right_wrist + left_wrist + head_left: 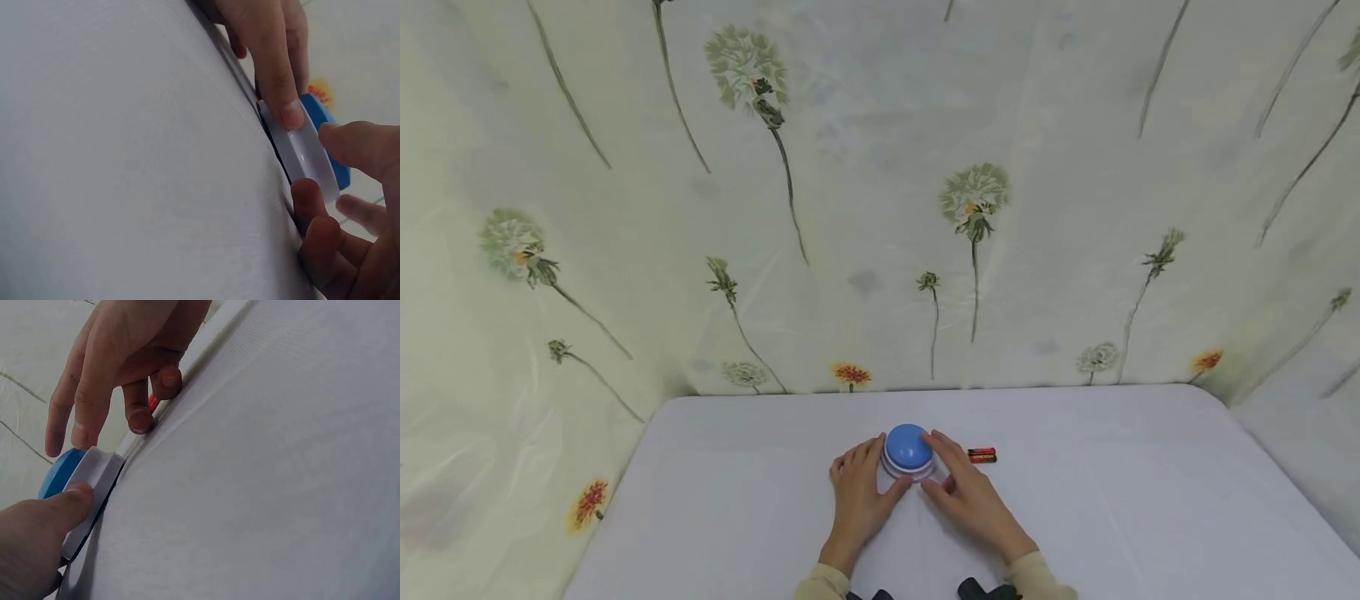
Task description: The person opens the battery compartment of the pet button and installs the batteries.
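Note:
A round push button [907, 447] with a blue domed top and a white base sits on the white-covered table. My left hand [859, 493] grips it from the left, the thumb pressed on the white base [94, 472] and the fingers round the far side. On the right side my right hand [967, 498] is spread loosely about the button. Its index fingertip meets the edge of the blue dome in the head view. In the right wrist view, the right thumb [353, 144] lies by the seam between dome and base; firm contact cannot be told.
Red and black batteries [982, 456] lie on the table just right of the right hand. The white tabletop [737, 492] reaches back to a hanging cloth [880, 208] printed with dandelions. Dark objects [977, 589] show at the bottom edge between the sleeves.

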Available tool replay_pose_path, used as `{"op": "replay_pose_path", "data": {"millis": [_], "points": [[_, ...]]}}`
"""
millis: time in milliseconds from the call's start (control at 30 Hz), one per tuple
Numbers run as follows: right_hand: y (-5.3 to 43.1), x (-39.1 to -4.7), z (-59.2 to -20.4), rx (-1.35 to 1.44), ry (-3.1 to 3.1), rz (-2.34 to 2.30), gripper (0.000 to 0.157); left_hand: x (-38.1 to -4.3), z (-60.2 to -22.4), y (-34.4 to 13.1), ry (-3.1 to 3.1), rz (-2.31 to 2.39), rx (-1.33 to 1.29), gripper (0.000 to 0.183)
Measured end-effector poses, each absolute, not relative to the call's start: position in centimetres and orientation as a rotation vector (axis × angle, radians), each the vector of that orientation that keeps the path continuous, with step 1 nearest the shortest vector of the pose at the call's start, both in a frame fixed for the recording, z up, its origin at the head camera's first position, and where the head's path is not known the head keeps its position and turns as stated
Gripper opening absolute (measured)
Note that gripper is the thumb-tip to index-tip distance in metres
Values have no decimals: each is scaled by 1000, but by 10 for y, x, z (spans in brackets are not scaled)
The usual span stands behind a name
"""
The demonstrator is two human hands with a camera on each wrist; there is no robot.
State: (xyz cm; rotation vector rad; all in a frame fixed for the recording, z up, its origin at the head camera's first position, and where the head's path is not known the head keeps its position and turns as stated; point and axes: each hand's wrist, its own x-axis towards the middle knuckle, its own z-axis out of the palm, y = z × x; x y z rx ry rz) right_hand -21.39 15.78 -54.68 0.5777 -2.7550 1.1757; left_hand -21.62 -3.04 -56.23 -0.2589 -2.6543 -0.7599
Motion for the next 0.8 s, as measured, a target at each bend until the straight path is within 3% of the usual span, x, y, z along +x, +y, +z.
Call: {"op": "replay_pose_path", "data": {"millis": [467,800], "points": [[144,-223,-549,449,-2744,1217,67,-216,-566,-33,-2621,-744,-290,67],[145,-225,-551,375,-2749,1293,61,-217,-567,-36,-2581,-767,-366,75]]}}
